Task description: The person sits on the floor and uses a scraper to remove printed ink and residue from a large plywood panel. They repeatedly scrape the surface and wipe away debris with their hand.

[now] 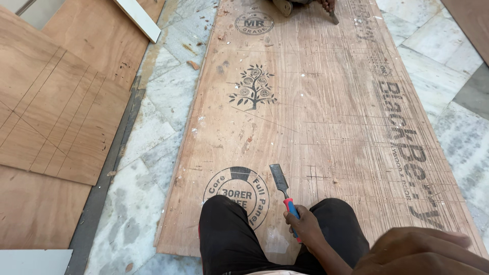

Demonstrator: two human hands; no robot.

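Kneeling on a long plywood sheet (316,117) laid over a marble floor (147,153), the person looks down past two dark-trousered knees (229,229). At far left lie other plywood pieces, one of them a marked panel (56,112) scored with pencil lines, and a white strip (137,19) rests at an angle beyond it. Between the knees, one hand (305,229) (seemingly the left, reaching across) has its grip wrapped tight round the red-and-blue handle of a chisel (281,187), whose flat blade points away and rests on or just above the sheet, right of a round printed stamp. The right hand (417,249) sits very near the camera at lower right, blurred, its fingers seeming loosely stretched and holding nothing that can be seen.

To work well here, I judge the blade should stay low and flat to the wood, pushed away from the knees, with the free hand kept behind the cutting edge.

At the far end a co-worker's hand (328,6) with a small tool is cut off by the frame. Whether the chisel's edge truly touches the sheet cannot be told.
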